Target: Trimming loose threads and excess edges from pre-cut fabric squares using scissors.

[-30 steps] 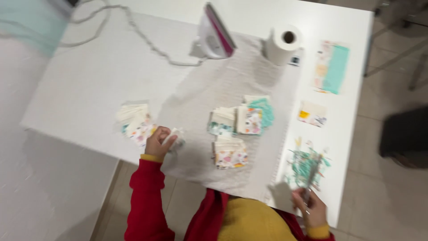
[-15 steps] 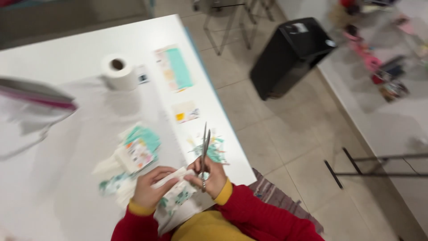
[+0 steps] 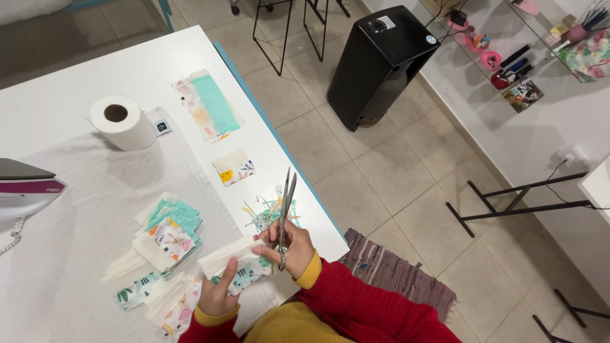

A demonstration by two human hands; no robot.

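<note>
- A person in red sleeves works at a white surface (image 3: 76, 76) spread with a pale pressing cloth (image 3: 82, 209), seen from above.
- Right hand (image 3: 293, 248): closed around the handles of a pair of scissors (image 3: 284, 213), whose blades point away towards the far edge and stand only slightly apart.
- Left hand (image 3: 219, 293): fingers curled shut on a small fabric piece (image 3: 238, 267), white on top with a printed green-and-white side below, held at the near edge just beside the scissors.
- Whether the blades touch the piece cannot be told from this angle.
- By the look of it, the work is well under way: thin thread and fabric trimmings (image 3: 267, 213) lie heaped just beyond the scissors.
- Stacks of similar printed squares (image 3: 168, 232) sit to the left of the held piece, and more lie near the left wrist (image 3: 162, 298), so several pieces seem to await handling or be finished; which is unclear.
- Farther off lie a small folded piece (image 3: 234, 168) and a longer mint-and-pink strip (image 3: 206, 108).
- A roll of white paper (image 3: 121, 121) stands at the far left, and an iron (image 3: 25, 187) rests at the left edge.
</note>
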